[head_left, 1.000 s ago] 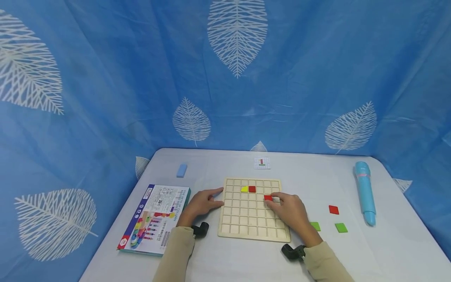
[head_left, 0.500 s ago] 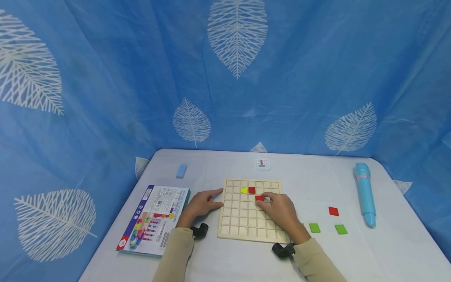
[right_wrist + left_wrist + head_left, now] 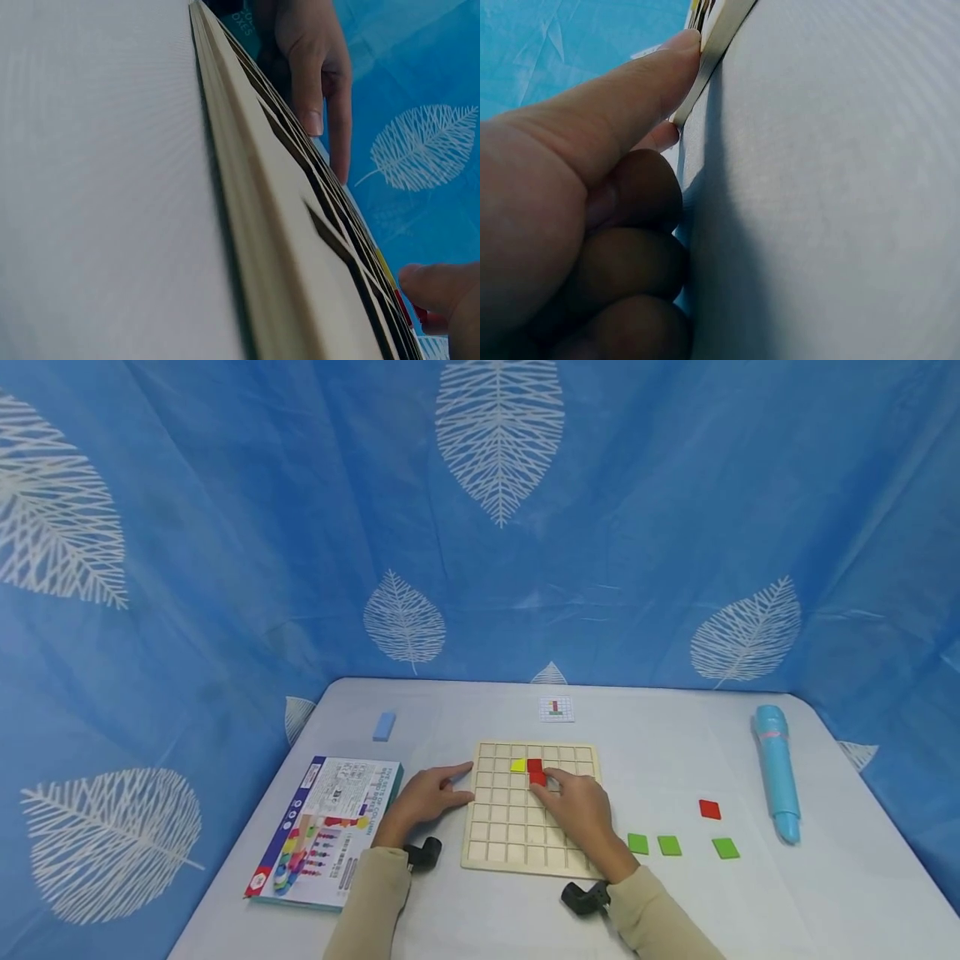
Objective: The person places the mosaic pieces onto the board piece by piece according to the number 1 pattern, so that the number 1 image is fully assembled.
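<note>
A square wooden grid board (image 3: 498, 852) lies on the white table. In its upper cells sit a yellow piece (image 3: 518, 766) with one slanted side and a red square tile (image 3: 534, 765) beside it. My right hand (image 3: 581, 810) pinches a second red square tile (image 3: 537, 779) between thumb and fingers, just below the first one; whether it lies in a cell I cannot tell. At the board's left edge, my left hand (image 3: 425, 799) rests its thumb and index finger against the rim. In the left wrist view, that thumb (image 3: 649, 82) is extended and the other fingers are bent.
Right of the board lie a loose red tile (image 3: 709, 809) and green tiles (image 3: 670, 845), with a light-blue microphone-shaped object (image 3: 778, 772) beyond. A printed pattern card (image 3: 556, 708) and a small blue block (image 3: 384, 726) lie behind. A printed box (image 3: 326, 831) stands left.
My right hand has moved left across the board, bringing the pinched red tile to just below the placed one. A green tile formerly hidden by the arm now shows. My left hand stays put.
</note>
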`<state>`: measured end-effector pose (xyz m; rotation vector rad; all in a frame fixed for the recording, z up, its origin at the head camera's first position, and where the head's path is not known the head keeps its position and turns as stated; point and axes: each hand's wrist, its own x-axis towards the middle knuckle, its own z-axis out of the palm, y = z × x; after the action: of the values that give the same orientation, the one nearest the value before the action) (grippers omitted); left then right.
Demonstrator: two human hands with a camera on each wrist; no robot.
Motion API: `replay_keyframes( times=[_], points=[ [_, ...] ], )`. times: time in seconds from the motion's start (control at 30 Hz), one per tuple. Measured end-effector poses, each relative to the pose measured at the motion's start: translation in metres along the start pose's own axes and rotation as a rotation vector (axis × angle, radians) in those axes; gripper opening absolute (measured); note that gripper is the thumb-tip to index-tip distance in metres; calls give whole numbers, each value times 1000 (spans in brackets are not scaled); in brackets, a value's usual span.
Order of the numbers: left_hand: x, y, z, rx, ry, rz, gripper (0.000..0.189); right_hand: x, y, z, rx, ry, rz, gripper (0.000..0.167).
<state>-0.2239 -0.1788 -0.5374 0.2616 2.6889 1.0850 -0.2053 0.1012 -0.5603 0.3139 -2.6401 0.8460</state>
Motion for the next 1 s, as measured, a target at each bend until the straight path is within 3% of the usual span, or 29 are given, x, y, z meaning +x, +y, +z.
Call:
replay_keyframes(
  times=[0.13, 0.37, 0.57, 0.8, 1.0],
  points=[
    [-2, 0, 0, -4, -5, -8, 62, -2, -3, 3, -20, -22, 7, 41],
    [0, 0, 1, 21, 6, 4, 61, -1, -4, 5, -68, 18, -18, 40],
    [-1, 2, -1, 21, 8, 10, 61, 0, -3, 5, -52, -12, 1, 46],
    [-1, 0, 0, -10, -10, 11, 61, -3, -2, 5, -60, 47, -14, 36],
    [0, -1, -1, 0, 2, 14, 61, -2, -3, 4, -50, 49, -10, 35]
  ],
)
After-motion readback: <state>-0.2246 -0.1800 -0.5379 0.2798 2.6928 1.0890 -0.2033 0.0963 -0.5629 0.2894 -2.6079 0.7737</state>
